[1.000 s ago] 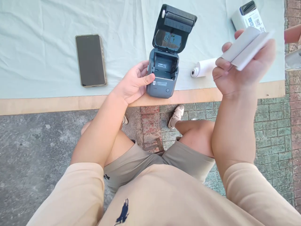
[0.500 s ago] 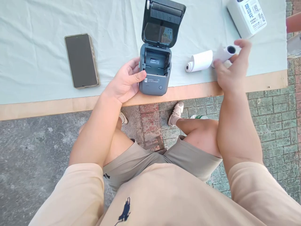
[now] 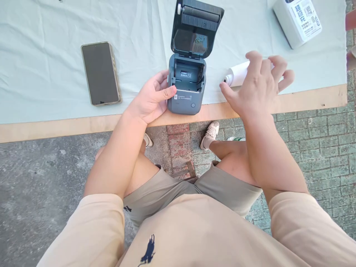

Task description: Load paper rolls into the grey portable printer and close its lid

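Observation:
A dark label printer [image 3: 184, 101] stands at the table's front edge with its lid [image 3: 197, 31] raised and its roll bay showing no roll. My left hand [image 3: 157, 96] grips the printer's left side, thumb over the front corner. To the right lies a white paper roll [image 3: 237, 73], partly covered by my right hand [image 3: 256, 87]. That hand hovers over the roll, fingers spread and thumb near the roll's left end. Whether it touches the roll I cannot tell. The second roll is hidden behind the hand.
A phone [image 3: 100, 74] lies face up left of the printer. At the back right is a white box [image 3: 299, 22] with a printed label. Pale cloth [image 3: 139, 33] covers the table, leaving a bare wooden front edge [image 3: 55, 128]. Part of another person's arm [image 3: 350, 21] shows at the far right.
My right hand has let go of the right-hand roll and moved left over the other roll, its fingers spreading. My left hand keeps its hold on the printer.

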